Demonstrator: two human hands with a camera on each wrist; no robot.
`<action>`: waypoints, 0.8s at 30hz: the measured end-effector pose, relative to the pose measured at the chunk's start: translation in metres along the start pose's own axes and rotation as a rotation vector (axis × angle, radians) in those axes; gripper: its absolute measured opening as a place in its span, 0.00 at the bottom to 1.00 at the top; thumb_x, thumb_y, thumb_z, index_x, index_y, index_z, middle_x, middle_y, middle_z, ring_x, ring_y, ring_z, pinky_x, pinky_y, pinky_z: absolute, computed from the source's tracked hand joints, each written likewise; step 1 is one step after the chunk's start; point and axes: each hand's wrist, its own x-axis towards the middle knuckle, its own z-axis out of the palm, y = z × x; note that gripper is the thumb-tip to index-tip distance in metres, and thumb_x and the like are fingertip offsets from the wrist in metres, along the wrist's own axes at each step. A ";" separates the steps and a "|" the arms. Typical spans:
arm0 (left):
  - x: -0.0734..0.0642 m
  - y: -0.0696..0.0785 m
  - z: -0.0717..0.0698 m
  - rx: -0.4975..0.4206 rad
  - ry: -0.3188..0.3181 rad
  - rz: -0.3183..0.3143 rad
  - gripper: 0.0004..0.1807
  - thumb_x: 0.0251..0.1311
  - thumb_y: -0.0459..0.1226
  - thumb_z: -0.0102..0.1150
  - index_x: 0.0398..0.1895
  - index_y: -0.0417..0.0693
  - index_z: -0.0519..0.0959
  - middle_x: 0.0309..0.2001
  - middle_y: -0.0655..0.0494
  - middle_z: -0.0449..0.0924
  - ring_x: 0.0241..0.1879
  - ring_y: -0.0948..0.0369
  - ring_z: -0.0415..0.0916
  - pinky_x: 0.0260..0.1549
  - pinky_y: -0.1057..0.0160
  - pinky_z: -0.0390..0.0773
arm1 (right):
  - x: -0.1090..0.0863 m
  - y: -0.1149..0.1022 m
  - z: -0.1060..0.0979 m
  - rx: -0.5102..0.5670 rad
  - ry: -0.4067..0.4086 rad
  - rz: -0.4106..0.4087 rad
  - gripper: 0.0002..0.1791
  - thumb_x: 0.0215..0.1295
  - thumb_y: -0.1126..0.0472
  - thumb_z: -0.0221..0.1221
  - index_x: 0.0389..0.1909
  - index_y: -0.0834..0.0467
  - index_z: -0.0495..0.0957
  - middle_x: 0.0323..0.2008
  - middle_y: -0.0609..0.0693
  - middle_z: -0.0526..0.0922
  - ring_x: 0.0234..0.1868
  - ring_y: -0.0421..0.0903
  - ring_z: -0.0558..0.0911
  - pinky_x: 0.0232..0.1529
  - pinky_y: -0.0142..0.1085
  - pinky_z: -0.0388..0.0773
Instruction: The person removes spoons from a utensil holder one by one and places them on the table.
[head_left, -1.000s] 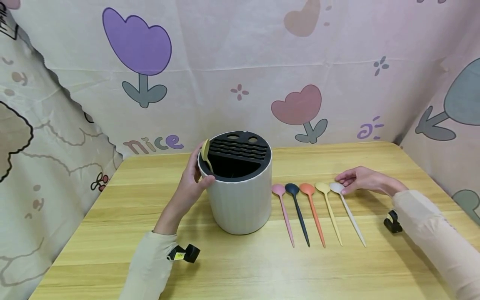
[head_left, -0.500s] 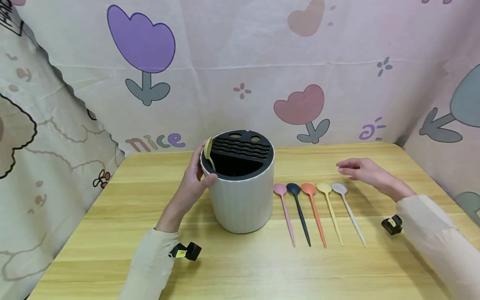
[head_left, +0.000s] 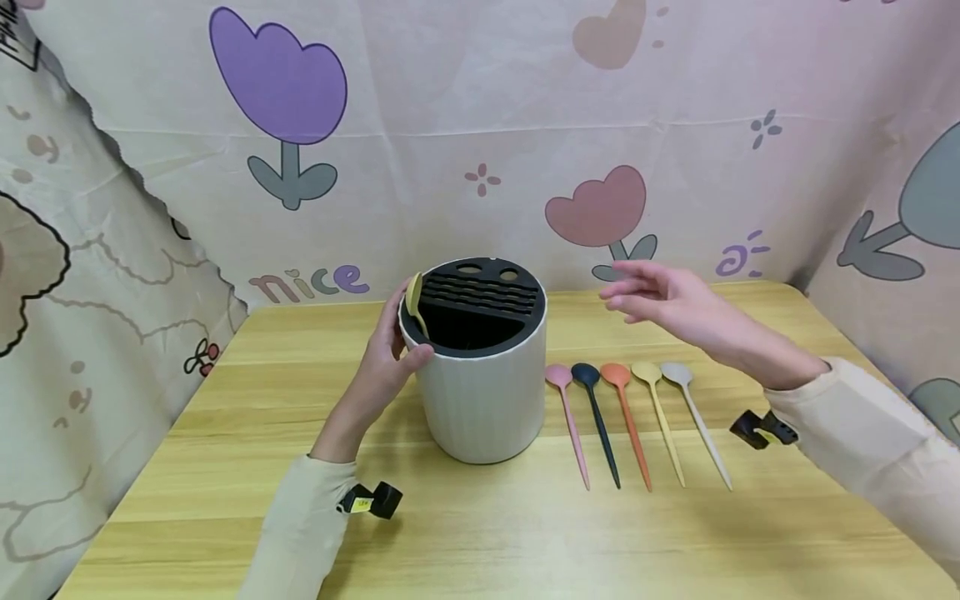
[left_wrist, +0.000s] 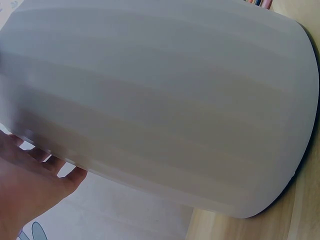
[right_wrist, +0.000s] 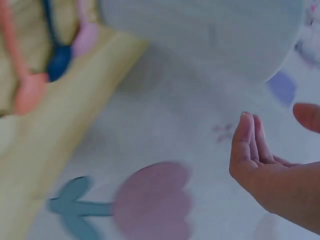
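Note:
A white ribbed utensil holder [head_left: 483, 408] with a black slotted lid [head_left: 480, 287] stands upright on the table. My left hand [head_left: 382, 358] grips its left side, thumb at the front rim and fingers round the back; the left wrist view shows the fingers along the pale wall [left_wrist: 160, 100]. Out of the lid's large opening leans a yellow spoon [head_left: 415, 296], its lower part hidden inside. My right hand [head_left: 663, 304] hovers, fingers loosely extended and holding nothing, between the holder and the row of spoons. That row has pink [head_left: 558, 377], dark blue [head_left: 586, 375], orange [head_left: 617, 375], yellow [head_left: 647, 373] and white [head_left: 677, 374] spoons.
The wooden table [head_left: 480, 533] meets a patterned cloth backdrop [head_left: 420, 167] behind the holder, with more cloth hanging at both sides. The spoons lie side by side, bowls toward the backdrop. A small black camera [head_left: 763, 429] sits at my right wrist.
My right hand has lifted from beside the white spoon, risen and moved left toward the holder. My left hand stays on the holder. The spoons lie as before.

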 end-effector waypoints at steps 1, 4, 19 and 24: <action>0.000 0.000 0.000 0.001 0.000 -0.001 0.62 0.46 0.71 0.60 0.77 0.49 0.45 0.73 0.48 0.48 0.70 0.50 0.51 0.68 0.45 0.48 | 0.002 -0.011 0.002 -0.010 -0.003 -0.011 0.33 0.72 0.60 0.55 0.71 0.67 0.55 0.56 0.61 0.76 0.47 0.39 0.80 0.50 0.33 0.76; 0.000 0.000 0.000 0.000 0.003 -0.003 0.62 0.46 0.71 0.60 0.77 0.49 0.45 0.73 0.48 0.48 0.70 0.50 0.51 0.68 0.45 0.48 | 0.008 -0.039 0.009 -0.030 -0.031 -0.037 0.33 0.71 0.59 0.56 0.71 0.65 0.56 0.56 0.58 0.77 0.48 0.45 0.81 0.52 0.36 0.75; 0.000 0.001 -0.003 -0.008 0.001 -0.006 0.60 0.48 0.69 0.61 0.76 0.49 0.46 0.73 0.49 0.50 0.68 0.51 0.52 0.68 0.44 0.48 | 0.057 -0.116 0.061 0.095 -0.203 0.013 0.24 0.70 0.66 0.52 0.65 0.67 0.66 0.57 0.58 0.78 0.55 0.48 0.77 0.50 0.39 0.77; 0.000 0.001 -0.003 -0.008 -0.009 -0.017 0.60 0.49 0.68 0.60 0.77 0.50 0.46 0.73 0.50 0.48 0.68 0.51 0.52 0.67 0.44 0.49 | 0.070 -0.122 0.081 0.096 -0.223 0.037 0.22 0.70 0.63 0.55 0.63 0.65 0.70 0.56 0.55 0.78 0.50 0.48 0.81 0.47 0.35 0.78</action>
